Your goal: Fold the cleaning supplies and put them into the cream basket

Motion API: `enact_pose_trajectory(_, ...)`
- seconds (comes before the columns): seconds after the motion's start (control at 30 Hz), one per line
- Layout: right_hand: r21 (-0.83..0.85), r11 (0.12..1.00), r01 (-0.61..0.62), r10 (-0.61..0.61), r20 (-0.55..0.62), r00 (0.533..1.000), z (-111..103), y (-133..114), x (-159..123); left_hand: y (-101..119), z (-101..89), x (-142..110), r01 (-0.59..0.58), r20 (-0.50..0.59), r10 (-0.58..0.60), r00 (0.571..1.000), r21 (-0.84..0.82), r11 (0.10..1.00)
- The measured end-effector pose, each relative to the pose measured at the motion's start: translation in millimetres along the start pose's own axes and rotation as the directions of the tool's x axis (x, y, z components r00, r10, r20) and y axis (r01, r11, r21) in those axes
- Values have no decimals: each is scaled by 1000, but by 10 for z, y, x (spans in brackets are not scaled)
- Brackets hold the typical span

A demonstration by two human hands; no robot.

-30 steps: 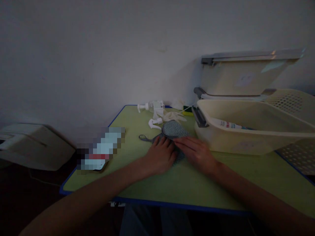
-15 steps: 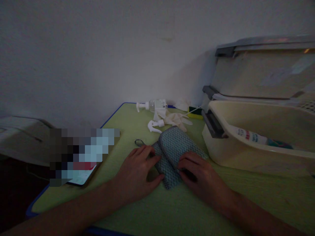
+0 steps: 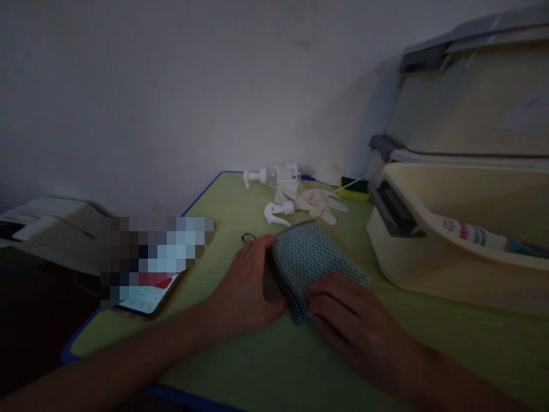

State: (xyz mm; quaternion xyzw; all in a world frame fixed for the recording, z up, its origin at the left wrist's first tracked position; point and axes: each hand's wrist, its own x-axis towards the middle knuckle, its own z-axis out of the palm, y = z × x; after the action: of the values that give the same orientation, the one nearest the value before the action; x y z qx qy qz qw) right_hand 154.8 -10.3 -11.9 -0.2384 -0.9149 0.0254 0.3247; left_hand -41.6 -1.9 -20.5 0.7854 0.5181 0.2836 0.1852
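Observation:
A blue-green woven cleaning cloth with black-and-white checked edging lies folded over on the table in front of me. Its small hanging loop sticks out at the left, beyond my fingers. My left hand cups the cloth's left side, thumb at the near corner and fingers at the far one. The fingertips are partly hidden by the fold. With curled fingers, my right hand grips the near right edge of the cloth.
Behind the cloth lie a white spray nozzle, pale gloves, a clear pump bottle on its side and a yellow-green sponge. An open cream bin holding a white bottle stands right. A phone lies left.
The upper layer of the cloth has shifted left over the lower one. My left hand has turned to the cloth's left edge. The view has swung slightly left.

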Motion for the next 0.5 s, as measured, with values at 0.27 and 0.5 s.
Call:
enact_pose_trajectory(0.27, -6, 999, 41, -41, 33, 999, 14, -10, 16, 9, -10, -3, -34, -6, 34, 999, -8, 999)
enact_pose_trajectory(0.5, -11, 998, 68, -68, 43, 997, 2, 1, 22, 8, -14, 5, -50, 27, 49, 998, 59, 997)
